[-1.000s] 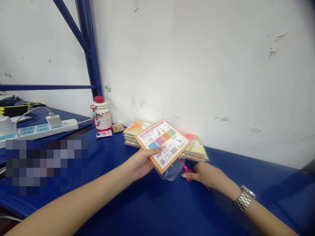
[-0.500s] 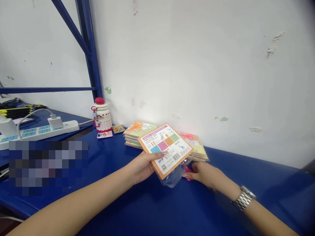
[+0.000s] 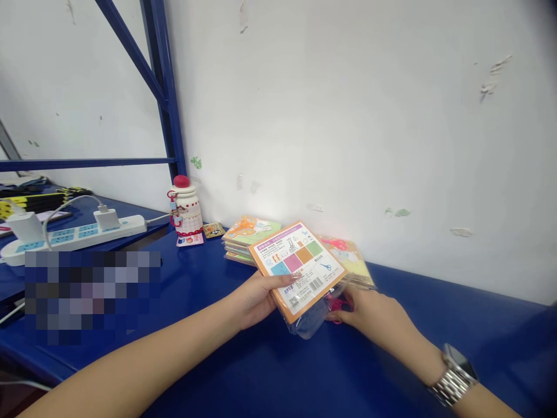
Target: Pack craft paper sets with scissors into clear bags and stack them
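Observation:
My left hand (image 3: pixel 259 297) grips an orange-edged paper-craft book (image 3: pixel 300 255) by its lower left side, thumb on top. The book's white back, with a barcode and coloured squares, faces up and tilts. A clear plastic bag (image 3: pixel 310 320) wraps it, and its loose end hangs past the lower right edge. There my right hand (image 3: pixel 376 313) pinches a small pair of pink scissors (image 3: pixel 339 303), partly hidden by fingers and plastic. Behind the book lie two stacks of similar packs, one topped with orange scissors (image 3: pixel 246 226), the other with pink-red scissors (image 3: pixel 342 244).
On the blue table (image 3: pixel 413 360), a white bottle with a red lid (image 3: pixel 186 212) stands at the back left beside small packets (image 3: pixel 213 230). A power strip (image 3: pixel 78 237) with plugged chargers lies left. A white wall and a blue metal frame (image 3: pixel 163 104) border the table.
The view has shifted slightly. My right hand stays at the bag's loose end, its wrist turned a little so the watch face shows. My left hand keeps hold of the book.

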`<state>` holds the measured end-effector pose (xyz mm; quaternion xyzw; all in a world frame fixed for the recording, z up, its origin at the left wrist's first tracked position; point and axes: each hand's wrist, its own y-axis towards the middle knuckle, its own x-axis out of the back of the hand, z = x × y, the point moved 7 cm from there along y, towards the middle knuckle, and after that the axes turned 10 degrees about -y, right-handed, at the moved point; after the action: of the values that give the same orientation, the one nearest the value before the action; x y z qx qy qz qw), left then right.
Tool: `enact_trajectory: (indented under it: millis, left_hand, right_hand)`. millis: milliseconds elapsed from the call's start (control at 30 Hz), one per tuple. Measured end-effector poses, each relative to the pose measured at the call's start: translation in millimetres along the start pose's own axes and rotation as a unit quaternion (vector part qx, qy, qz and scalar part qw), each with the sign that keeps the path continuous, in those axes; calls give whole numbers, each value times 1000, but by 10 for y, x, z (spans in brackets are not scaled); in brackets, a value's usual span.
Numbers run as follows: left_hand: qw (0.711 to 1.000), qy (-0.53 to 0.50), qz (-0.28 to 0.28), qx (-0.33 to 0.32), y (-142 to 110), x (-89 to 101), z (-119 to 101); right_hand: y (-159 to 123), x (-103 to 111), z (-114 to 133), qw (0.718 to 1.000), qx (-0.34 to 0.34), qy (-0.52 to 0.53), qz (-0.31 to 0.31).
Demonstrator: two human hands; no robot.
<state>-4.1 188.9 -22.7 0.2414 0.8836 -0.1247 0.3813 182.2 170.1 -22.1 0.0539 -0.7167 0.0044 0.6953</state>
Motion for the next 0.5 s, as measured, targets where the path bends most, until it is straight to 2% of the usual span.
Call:
enact_trajectory:
  millis: [100,267,500]
  left_hand:
    - [1000,4,8,6,1,5,17]
    - [1000,5,7,12,-7,7,26]
    - [1000,-21,4,-19,-18,-42,-97]
  right_hand:
    - [10,-31,17,1000,7,9,-5]
    - [15,-142,67,999,35,23,22]
    - [-27,52,6,998,39,-42,-38]
